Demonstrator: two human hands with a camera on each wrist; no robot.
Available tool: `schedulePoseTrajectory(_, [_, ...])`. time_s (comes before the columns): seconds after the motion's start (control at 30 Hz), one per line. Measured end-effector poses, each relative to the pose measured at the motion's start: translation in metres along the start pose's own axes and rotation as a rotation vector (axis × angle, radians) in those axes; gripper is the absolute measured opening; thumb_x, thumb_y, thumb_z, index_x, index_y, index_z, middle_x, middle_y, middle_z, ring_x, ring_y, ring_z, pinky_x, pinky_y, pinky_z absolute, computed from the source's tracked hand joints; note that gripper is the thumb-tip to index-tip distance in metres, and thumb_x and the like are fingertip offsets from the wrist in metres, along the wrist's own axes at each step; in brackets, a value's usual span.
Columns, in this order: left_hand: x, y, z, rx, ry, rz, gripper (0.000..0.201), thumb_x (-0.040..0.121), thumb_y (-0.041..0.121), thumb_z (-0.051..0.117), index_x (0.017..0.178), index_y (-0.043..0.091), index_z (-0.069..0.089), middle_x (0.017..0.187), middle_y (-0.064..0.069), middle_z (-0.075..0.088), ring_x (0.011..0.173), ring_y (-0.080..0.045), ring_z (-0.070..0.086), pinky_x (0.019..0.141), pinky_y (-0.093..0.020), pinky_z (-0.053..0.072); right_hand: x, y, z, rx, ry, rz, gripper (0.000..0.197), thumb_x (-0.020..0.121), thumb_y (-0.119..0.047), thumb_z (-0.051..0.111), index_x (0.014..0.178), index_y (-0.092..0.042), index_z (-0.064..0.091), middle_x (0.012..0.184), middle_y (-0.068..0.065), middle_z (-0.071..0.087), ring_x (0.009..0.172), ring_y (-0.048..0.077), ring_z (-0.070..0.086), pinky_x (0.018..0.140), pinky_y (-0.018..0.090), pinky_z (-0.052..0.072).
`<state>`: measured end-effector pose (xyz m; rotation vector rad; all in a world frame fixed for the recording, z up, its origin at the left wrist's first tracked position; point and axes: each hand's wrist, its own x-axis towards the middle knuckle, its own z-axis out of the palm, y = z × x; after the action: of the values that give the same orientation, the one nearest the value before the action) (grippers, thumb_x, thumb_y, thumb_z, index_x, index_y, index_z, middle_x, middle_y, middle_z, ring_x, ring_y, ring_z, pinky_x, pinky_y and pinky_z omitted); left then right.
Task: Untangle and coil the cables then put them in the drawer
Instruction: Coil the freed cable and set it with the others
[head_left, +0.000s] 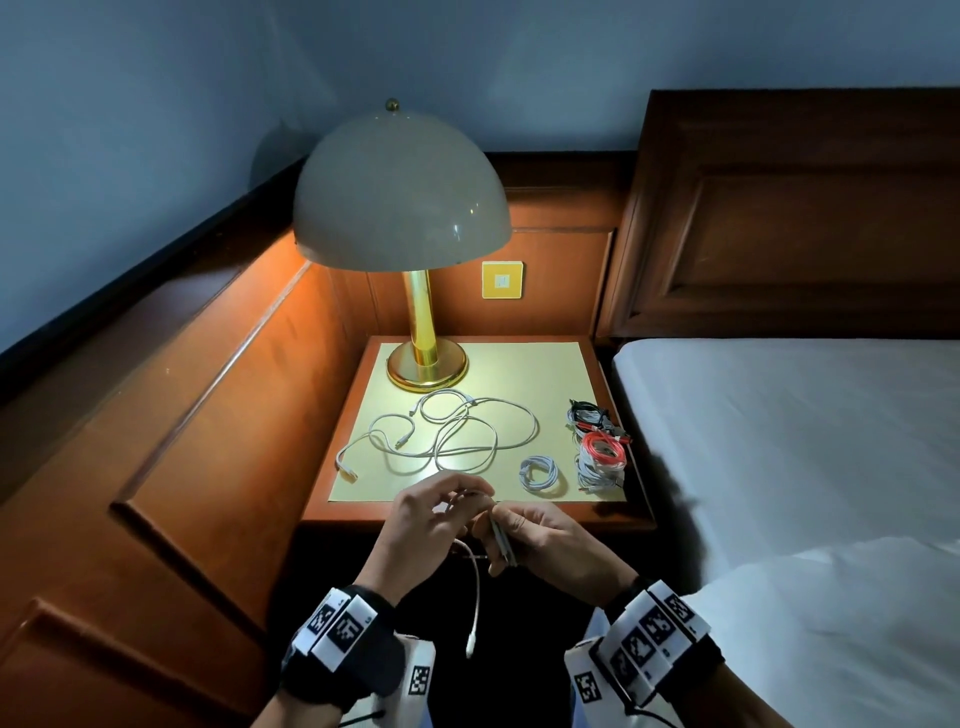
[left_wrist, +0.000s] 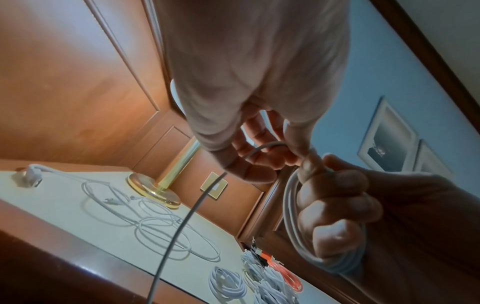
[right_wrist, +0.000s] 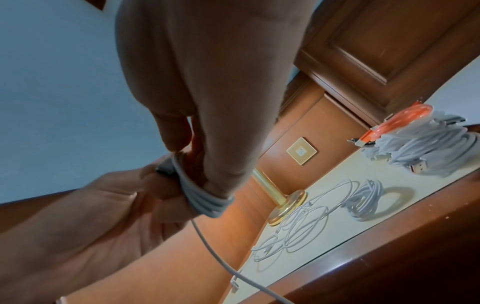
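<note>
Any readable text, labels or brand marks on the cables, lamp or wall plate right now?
No readable text anywhere.
Black-and-white square marker tags on the wristbands: patterns only, no letters.
Yellow square wall plate: centre mark too small to read.
Framed pictures on the blue wall: blurred.

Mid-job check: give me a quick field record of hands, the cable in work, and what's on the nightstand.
left hand: guides the free run of the white cable onto the coil
right hand: grips the wound coil of that cable
loose end: hangs below the hands, plug down
nightstand: tangled white cables, one small white coil, pile of coiled cables with a red one
lamp: lit, at the back
drawer: not in view
</note>
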<state>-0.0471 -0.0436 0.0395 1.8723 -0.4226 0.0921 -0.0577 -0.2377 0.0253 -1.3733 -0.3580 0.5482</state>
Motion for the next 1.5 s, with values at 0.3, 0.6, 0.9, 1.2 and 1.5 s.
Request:
schedulePoseTrajectory(0.3, [-0.003, 0.005, 0.009, -0.636, -0.105, -0.29, 0.022, 0.094, 0.002, 0.059, 0.11, -0.013, 0.065, 0.068, -0.017, 0.049, 0.053, -0.023, 0.057, 0.055, -0.031, 0.056, -0.003, -0.004, 0.004, 0.253, -0.119, 0.026, 0.025, 0.104, -0.014, 0.046, 0.117, 0.005, 0.056, 0.085, 0.007, 0.06, 0.076, 0.016, 0.058, 0.08, 0.028, 0.052])
schedulePoseTrajectory(0.6, [-0.019, -0.017, 0.03, -0.533, -0.118, -0.439, 0.022, 0.094, 0.025, 0.062, 0.095, 0.005, 0.07, 0.074, -0.003, 0.061, 0.073, -0.013, 0.06, 0.065, -0.029, 0.055, 0.002, -0.021, 0.01, 0.395, 0.031, -0.137, 0.028, 0.095, -0.018, 0.062, 0.113, 0.002, 0.069, 0.097, 0.021, 0.065, 0.082, 0.024, 0.066, 0.073, 0.032, 0.053])
schedulePoseTrajectory(0.9, [-0.028, -0.002, 0.034, -0.12, -0.123, -0.309, 0.014, 0.1, 0.018, 0.06, 0.094, 0.017, 0.073, 0.067, 0.007, 0.061, 0.055, -0.007, 0.054, 0.048, -0.024, 0.046, 0.018, -0.034, -0.002, -0.191, 0.456, -0.357, 0.014, 0.098, -0.005, 0.061, 0.109, -0.005, 0.07, 0.096, 0.011, 0.076, 0.093, 0.021, 0.073, 0.09, 0.032, 0.057])
schedulePoseTrajectory(1.2, [-0.017, 0.005, 0.009, 0.235, -0.019, -0.011, 0.006, 0.094, 0.017, 0.069, 0.094, 0.018, 0.075, 0.076, 0.014, 0.069, 0.071, -0.003, 0.064, 0.067, -0.012, 0.046, 0.011, -0.01, -0.021, -0.689, 0.328, -0.223, 0.012, 0.097, -0.018, 0.059, 0.091, -0.01, 0.066, 0.082, 0.001, 0.069, 0.078, 0.014, 0.066, 0.077, 0.044, 0.057])
schedulePoseTrajectory(1.5, [-0.012, 0.0, 0.005, 0.057, 0.004, -0.028, 0.01, 0.09, 0.007, 0.072, 0.094, 0.016, 0.073, 0.086, 0.007, 0.072, 0.077, -0.006, 0.067, 0.069, -0.017, 0.051, 0.001, -0.02, -0.017, -0.193, -0.067, 0.141, 0.04, 0.103, -0.03, 0.054, 0.108, 0.008, 0.066, 0.085, 0.011, 0.065, 0.074, 0.021, 0.063, 0.07, 0.026, 0.05])
